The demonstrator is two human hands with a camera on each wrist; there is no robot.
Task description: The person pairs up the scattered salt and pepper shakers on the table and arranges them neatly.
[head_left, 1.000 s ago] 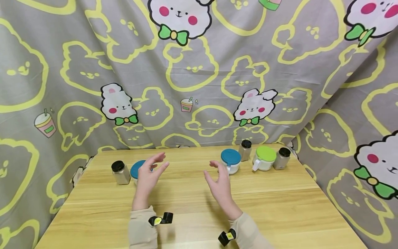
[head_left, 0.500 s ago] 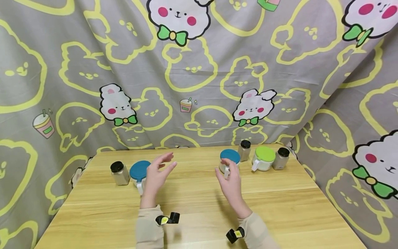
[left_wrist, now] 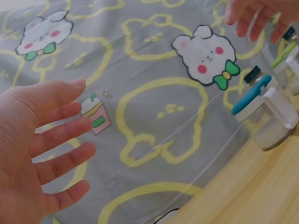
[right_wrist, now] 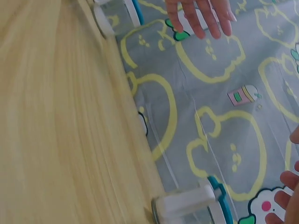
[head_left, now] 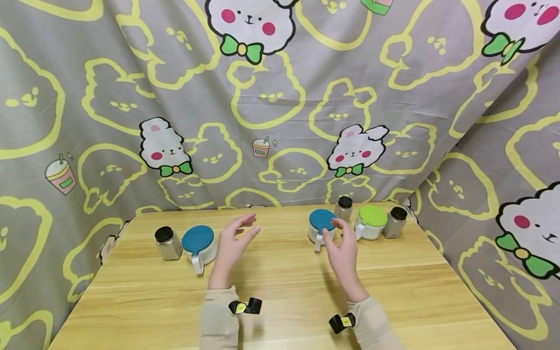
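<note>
Both hands hover, spread and empty, over the wooden table (head_left: pixel 280 291).
Right hand (head_left: pixel 343 250) nears the blue-lidded white jar (head_left: pixel 321 226) just ahead; better approach squarely. Left hand (head_left: pixel 232 245) stays loose.

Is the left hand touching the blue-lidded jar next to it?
Apart. In the head view, the left hand is raised with open fingers, and bare table shows between it and the blue-lidded jar.

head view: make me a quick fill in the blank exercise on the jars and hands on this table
1. The jar between two black-capped shakers has a ____ lid.
2. The right hand reaches beside the jar whose lid is ____.
3. The left hand has its fingers spread and holds ____.
4. The shaker at the far left has a ____ cap.

Missing words: green; blue; nothing; black
</note>
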